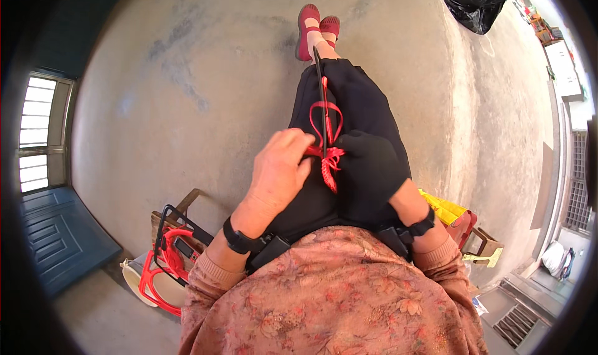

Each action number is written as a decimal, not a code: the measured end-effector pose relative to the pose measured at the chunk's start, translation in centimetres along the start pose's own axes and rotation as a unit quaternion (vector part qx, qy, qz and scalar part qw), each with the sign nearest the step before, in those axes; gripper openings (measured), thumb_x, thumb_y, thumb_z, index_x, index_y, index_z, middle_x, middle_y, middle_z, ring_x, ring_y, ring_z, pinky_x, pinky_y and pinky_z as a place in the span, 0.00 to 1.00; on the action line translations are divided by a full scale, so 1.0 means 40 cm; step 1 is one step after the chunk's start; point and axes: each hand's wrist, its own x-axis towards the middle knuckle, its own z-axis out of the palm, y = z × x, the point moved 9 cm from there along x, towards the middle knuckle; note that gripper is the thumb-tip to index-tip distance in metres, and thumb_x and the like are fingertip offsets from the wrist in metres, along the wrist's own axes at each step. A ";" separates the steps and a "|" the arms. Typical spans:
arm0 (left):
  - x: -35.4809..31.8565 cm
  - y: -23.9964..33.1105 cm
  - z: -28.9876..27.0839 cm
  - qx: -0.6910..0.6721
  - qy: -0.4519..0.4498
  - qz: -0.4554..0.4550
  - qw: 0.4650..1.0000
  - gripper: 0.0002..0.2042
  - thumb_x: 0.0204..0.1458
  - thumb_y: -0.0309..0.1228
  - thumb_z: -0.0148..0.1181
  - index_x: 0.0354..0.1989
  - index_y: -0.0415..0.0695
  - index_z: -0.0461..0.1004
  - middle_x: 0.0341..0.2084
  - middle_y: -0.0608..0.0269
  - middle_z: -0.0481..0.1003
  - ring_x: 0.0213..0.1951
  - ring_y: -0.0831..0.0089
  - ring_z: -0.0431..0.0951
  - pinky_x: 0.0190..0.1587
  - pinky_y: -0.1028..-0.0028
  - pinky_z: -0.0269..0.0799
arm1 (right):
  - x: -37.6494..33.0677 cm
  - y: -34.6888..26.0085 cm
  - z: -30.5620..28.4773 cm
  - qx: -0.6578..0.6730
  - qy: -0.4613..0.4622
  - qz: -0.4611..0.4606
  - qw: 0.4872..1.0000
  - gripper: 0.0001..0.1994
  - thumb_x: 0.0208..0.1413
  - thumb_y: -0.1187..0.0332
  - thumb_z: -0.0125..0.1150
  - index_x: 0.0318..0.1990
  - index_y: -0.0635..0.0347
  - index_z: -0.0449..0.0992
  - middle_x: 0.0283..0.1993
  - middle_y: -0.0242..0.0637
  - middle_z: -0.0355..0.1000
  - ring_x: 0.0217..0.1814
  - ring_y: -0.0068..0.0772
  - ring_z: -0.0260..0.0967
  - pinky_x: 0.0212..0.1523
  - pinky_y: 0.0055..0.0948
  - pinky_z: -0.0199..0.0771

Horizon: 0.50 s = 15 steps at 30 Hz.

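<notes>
My left hand (280, 168) is bare, its thumb and fingertips closed on a red plastic cord (316, 150) above my lap. Opposite it, my right hand (372, 168) wears a black glove, and its fingers meet the other side of the red cord. A thin black rod (321, 74) runs lengthwise over my dark trousers, with the cord tied around it. Beyond my hands the cord makes a loop (339, 113), and a braided red end (329, 177) hangs between them. The glove blends with the trousers, so its finger outline is hard to make out.
On the left, more red cord (149, 280) and a black frame (163, 224) lie by a wooden piece and a pale round seat. A yellow-and-red bag (445, 208) lies at right. A black plastic bag (476, 9) sits farther off on the concrete floor (218, 74).
</notes>
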 end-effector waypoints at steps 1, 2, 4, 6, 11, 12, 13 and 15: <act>0.000 0.002 -0.005 -0.002 -0.001 -0.001 1.000 0.17 0.44 0.19 0.63 0.45 0.41 0.75 0.36 0.57 0.77 0.40 0.63 0.77 0.45 0.67 0.74 | -0.005 0.009 -0.014 -0.001 -0.002 0.002 1.000 0.10 0.47 0.68 0.63 0.37 0.59 0.77 0.38 0.45 0.75 0.38 0.46 0.74 0.39 0.38 0.73; -0.003 -0.040 -0.012 -0.126 -0.005 -0.107 0.986 0.15 0.46 0.20 0.63 0.45 0.41 0.75 0.35 0.58 0.77 0.37 0.68 0.78 0.39 0.70 0.74 | -0.014 0.005 -0.050 0.063 0.046 -0.034 0.996 0.10 0.47 0.69 0.64 0.38 0.60 0.77 0.40 0.45 0.75 0.40 0.43 0.74 0.41 0.35 0.74; -0.038 -0.100 0.016 -0.362 -0.065 -0.221 0.903 0.18 0.57 0.29 0.59 0.57 0.42 0.68 0.36 0.59 0.78 0.30 0.76 0.79 0.30 0.77 0.75 | -0.039 0.019 -0.087 0.263 0.064 0.089 0.958 0.16 0.50 0.75 0.63 0.48 0.64 0.75 0.47 0.41 0.75 0.47 0.33 0.74 0.47 0.28 0.73; -0.044 -0.042 0.020 -0.543 -0.151 -0.237 0.791 0.22 0.60 0.35 0.55 0.61 0.43 0.63 0.40 0.57 0.77 0.34 0.72 0.80 0.32 0.76 0.76 | -0.140 0.058 -0.133 0.382 0.187 0.191 0.885 0.20 0.54 0.76 0.61 0.56 0.66 0.69 0.52 0.40 0.73 0.51 0.30 0.72 0.50 0.27 0.73; -0.034 0.099 0.051 -0.830 -0.174 -0.226 0.479 0.36 0.59 0.54 0.49 0.68 0.41 0.52 0.60 0.45 0.65 0.55 0.59 0.73 0.34 0.71 0.77 | -0.261 0.025 -0.188 0.077 0.131 0.078 0.985 0.20 0.55 0.76 0.58 0.57 0.63 0.70 0.56 0.42 0.71 0.57 0.39 0.70 0.57 0.32 0.69; -0.027 0.064 0.048 -0.854 -0.091 -0.274 0.433 0.34 0.59 0.53 0.50 0.65 0.40 0.56 0.59 0.48 0.65 0.57 0.60 0.71 0.32 0.73 0.75 | -0.271 0.024 -0.186 0.036 0.119 0.057 0.991 0.20 0.55 0.75 0.59 0.57 0.62 0.70 0.56 0.42 0.71 0.57 0.39 0.70 0.57 0.32 0.69; -0.032 0.029 0.048 -0.867 -0.005 -0.319 0.383 0.32 0.58 0.52 0.51 0.63 0.40 0.60 0.59 0.50 0.66 0.59 0.61 0.69 0.30 0.75 0.72 | -0.279 0.023 -0.182 -0.004 0.106 0.035 0.994 0.20 0.54 0.75 0.59 0.56 0.62 0.71 0.56 0.42 0.71 0.57 0.39 0.70 0.57 0.32 0.69; -0.052 -0.011 0.026 -0.887 -0.011 -0.280 0.368 0.27 0.58 0.51 0.53 0.56 0.40 0.66 0.49 0.57 0.70 0.54 0.65 0.69 0.26 0.78 0.65 | -0.292 0.023 -0.167 -0.083 0.082 -0.009 0.993 0.20 0.54 0.75 0.60 0.56 0.61 0.72 0.56 0.42 0.71 0.57 0.40 0.70 0.57 0.32 0.69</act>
